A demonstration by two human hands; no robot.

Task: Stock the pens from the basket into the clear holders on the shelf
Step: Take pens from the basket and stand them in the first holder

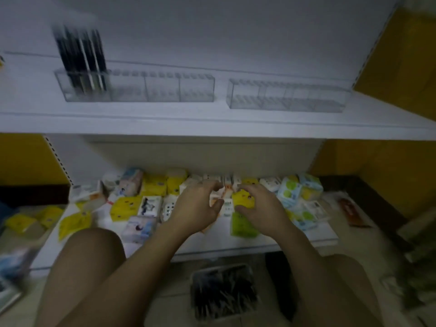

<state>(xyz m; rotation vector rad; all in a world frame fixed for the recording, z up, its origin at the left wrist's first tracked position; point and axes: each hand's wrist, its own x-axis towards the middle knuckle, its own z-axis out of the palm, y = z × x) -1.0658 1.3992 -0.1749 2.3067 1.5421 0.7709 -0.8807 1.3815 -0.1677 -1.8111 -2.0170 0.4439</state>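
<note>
Basket [219,268] of pens [224,296] sits low and looks full. Beyond the basket, left hand [198,205] and right hand [258,206] curl fingers among packets [153,185]; grasp unclear. Higher up, one clear holder [162,90] has one compartment stocked; second holder [287,97] looks empty.

No text, brand or number can be read anywhere. The small packets [124,207] strewn along the lower shelf [271,240], from its left end to its right, carry printed patches, dots and little pictures, but blur leaves every mark illegible. The pens [80,55] and the clear holders [162,89] show no legible lettering.
</note>
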